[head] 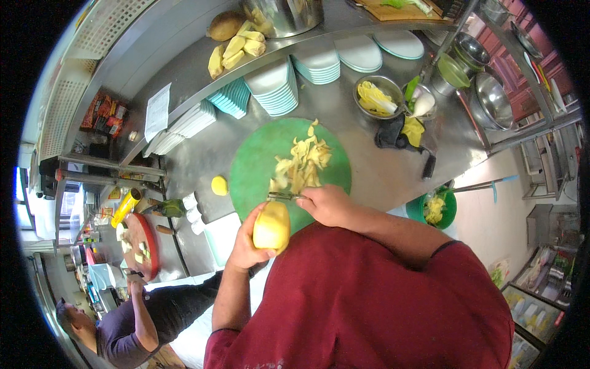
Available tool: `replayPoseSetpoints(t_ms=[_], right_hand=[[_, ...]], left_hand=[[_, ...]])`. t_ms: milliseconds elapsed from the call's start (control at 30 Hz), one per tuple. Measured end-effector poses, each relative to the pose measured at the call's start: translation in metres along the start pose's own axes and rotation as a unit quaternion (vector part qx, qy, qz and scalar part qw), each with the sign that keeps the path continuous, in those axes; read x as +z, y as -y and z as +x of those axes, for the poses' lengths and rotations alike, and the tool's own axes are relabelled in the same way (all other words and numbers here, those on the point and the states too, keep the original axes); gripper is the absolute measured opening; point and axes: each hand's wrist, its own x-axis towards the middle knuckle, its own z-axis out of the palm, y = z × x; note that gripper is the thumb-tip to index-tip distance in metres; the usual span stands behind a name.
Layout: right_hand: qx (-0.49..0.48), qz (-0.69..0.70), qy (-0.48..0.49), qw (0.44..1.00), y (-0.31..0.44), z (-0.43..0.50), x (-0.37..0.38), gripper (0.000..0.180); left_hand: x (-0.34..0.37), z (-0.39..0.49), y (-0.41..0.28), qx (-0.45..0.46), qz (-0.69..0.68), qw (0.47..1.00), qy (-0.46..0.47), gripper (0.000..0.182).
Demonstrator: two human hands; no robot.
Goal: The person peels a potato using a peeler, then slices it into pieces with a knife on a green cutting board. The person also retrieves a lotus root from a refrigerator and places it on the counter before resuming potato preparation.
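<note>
My left hand [246, 244] holds a large peeled potato [272, 226] at the near edge of a round green cutting board [251, 157]. Just above the potato, my right hand [325, 203] grips a metal peeler [280, 197], its blade end close to the potato's top. A strip of peel seems to hang by the blade. Beyond the hands, a heap of peelings [306, 159] lies on the board. One yellow, rounded piece [220, 186] rests on the steel counter left of the board.
Stacked plates [272, 87] stand under a steel shelf bearing peeled pieces [235, 48] and a brown unpeeled root [226, 26]. Steel bowls [379, 97] sit at the back right. A green bin [445, 214] holds scraps. At left, a co-worker [133, 323] works over a red-rimmed board [154, 251].
</note>
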Motion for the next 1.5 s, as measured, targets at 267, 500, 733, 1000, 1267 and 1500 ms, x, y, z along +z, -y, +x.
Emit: replayPoseSetpoints(t_ms=[267, 500, 733, 1000, 1267, 1500], right_hand=[[-0.034, 0.062, -0.005, 0.997, 0.034, -0.011, -0.017, 0.031], [0.029, -0.002, 0.026, 0.999, 0.006, -0.004, 0.003, 0.03], [0.076, 0.027, 0.046, 0.996, 0.021, -0.007, -0.02, 0.034], [0.025, 0.011, 0.025, 0.999, 0.018, -0.004, -0.006, 0.03], [-0.02, 0.042, 0.077, 0.996, 0.062, -0.012, -0.035, 0.029], [0.037, 0.002, 0.009, 0.999, 0.021, -0.003, -0.018, 0.031]], left_hand=[[-0.009, 0.004, 0.005, 0.001, 0.017, 1.0, -0.008, 0.11], [-0.009, -0.004, 0.013, -0.023, 0.019, 0.999, -0.013, 0.108], [-0.009, -0.008, 0.008, 0.003, -0.023, 0.999, -0.039, 0.108], [-0.008, -0.007, -0.004, 0.019, 0.002, 1.0, -0.019, 0.111], [-0.013, 0.0, 0.001, 0.009, 0.025, 1.0, -0.011, 0.112], [0.0, -0.005, -0.007, 0.025, 0.054, 0.998, 0.004, 0.111]])
